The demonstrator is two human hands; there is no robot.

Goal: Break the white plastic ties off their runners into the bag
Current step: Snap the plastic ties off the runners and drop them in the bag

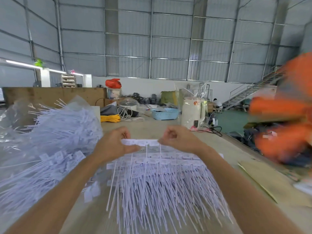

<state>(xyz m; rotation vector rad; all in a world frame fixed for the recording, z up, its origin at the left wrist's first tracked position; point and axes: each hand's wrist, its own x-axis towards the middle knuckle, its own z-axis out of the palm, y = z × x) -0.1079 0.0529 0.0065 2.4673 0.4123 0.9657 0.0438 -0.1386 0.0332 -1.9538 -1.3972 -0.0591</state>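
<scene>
A strip of white plastic ties on its runner (141,142) is held up between both hands above the table. My left hand (116,144) grips its left end and my right hand (177,138) pinches its right end. A few thin tie tails hang down from the strip. Below it lies a wide pile of white ties on runners (160,179), tails pointing towards me. To the left, a clear plastic bag (50,132) bulges with loose white ties.
A white kettle (192,112) in clear wrap, a blue basket (164,114), a yellow cable coil (109,118) and a rice cooker stand at the table's far side. Blurred orange shapes (283,129) fill the right. Cardboard (270,179) lies at the right edge.
</scene>
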